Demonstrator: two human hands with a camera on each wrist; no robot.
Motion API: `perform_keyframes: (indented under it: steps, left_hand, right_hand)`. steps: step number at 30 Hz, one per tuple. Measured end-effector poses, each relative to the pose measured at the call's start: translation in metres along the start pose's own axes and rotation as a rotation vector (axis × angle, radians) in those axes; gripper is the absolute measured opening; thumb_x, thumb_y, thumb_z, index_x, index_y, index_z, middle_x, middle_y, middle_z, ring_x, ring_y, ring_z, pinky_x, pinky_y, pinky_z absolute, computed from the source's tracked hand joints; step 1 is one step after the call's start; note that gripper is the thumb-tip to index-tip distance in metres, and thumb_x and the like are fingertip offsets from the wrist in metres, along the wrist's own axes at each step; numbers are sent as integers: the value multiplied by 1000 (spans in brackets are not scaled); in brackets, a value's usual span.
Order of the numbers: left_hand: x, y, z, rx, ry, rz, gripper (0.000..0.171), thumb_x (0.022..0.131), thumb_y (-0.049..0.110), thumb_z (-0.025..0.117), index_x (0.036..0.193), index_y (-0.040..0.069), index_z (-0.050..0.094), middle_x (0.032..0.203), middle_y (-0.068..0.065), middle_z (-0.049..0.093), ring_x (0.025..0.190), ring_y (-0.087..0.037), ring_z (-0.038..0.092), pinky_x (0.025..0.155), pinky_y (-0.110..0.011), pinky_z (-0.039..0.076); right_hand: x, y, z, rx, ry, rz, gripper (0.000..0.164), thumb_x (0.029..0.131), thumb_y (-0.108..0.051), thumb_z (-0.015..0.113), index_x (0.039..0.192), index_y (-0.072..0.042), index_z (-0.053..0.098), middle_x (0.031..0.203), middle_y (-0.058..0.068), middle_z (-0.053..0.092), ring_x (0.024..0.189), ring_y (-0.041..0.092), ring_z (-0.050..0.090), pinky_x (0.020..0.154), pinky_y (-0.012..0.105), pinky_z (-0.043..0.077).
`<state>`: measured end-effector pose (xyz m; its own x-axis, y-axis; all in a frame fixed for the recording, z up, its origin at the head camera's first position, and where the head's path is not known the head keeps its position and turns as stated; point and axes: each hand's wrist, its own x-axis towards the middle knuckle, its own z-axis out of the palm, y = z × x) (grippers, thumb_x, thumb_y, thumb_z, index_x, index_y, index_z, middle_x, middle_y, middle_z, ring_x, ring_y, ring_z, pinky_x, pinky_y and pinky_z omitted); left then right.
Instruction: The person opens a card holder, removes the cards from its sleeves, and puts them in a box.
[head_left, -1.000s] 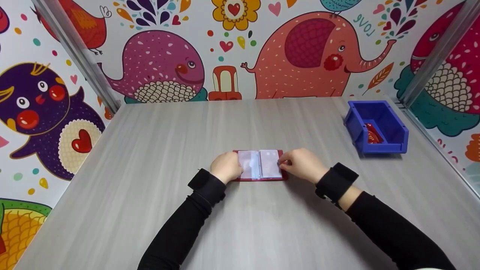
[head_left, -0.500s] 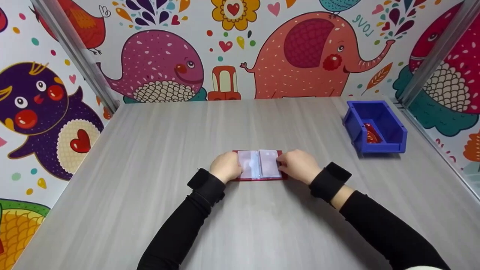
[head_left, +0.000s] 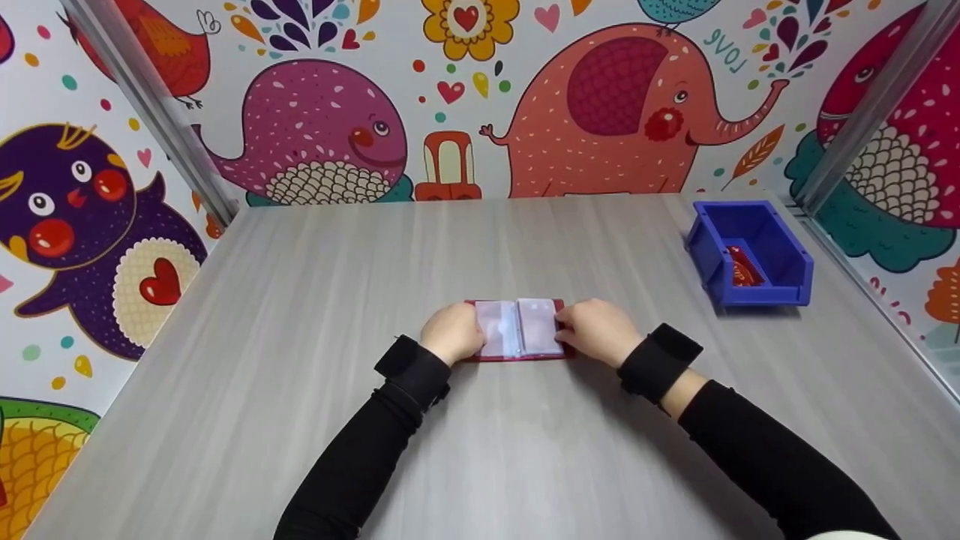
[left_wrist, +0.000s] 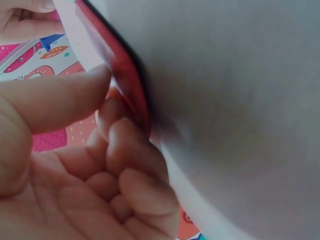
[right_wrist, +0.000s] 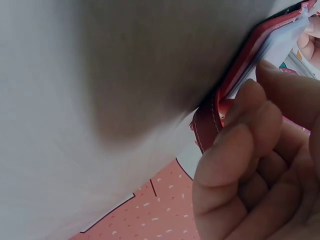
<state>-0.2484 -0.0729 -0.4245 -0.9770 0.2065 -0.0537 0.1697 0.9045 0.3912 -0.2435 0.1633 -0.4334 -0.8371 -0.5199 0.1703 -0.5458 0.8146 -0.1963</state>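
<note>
A red card holder (head_left: 568,351) with clear plastic sleeves (head_left: 539,327) lies spread open on the table between both hands. My left hand (head_left: 453,334) pinches its left edge; in the left wrist view the thumb presses over the red cover (left_wrist: 119,60) and the other fingers curl below. On the opposite side my right hand (head_left: 600,330) pinches the right edge. Seen from the right wrist, the thumb lies at the edge of the stacked sleeves (right_wrist: 272,49), with the curled fingers beside the cover. A stitched dark red strap (right_wrist: 206,123) sticks out near those fingers.
A blue bin (head_left: 757,259) with a red packet (head_left: 744,268) inside stands at the back right of the grey table (head_left: 360,262). Walls printed with cartoon animals close off the back and sides, with metal posts at the corners.
My right hand has shifted slightly left and its fingers have closed in on the right edge of the card holder. The left hand keeps its place.
</note>
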Motion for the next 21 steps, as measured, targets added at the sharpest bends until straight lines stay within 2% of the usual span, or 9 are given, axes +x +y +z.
perform_keyframes:
  steps: [9,17,21]
  left_hand:
    - [0,0,1,10,0,2,24,79,5,63,61,12,48,80,-10,64,68,-24,53,70,-42,51]
    - [1,0,2,25,13,12,21,78,5,62,62,11,50,83,-11,66,70,-25,54,72,-44,52]
    - [1,-1,2,19,17,15,19,78,4,62,63,10,51,83,-11,66,70,-25,55,72,-44,51]
  right_hand:
    - [2,-6,2,-95,-15,-2,9,86,-11,75,92,-4,73,72,9,64,64,23,54,62,42,50]
    - [1,-13,2,-213,10,-46,10,85,-12,75,83,-4,69,70,14,63,62,30,59,57,46,51]
    - [0,-15,4,-244,25,-73,13,85,-13,76,82,-3,68,69,13,63,59,29,59,55,46,52]
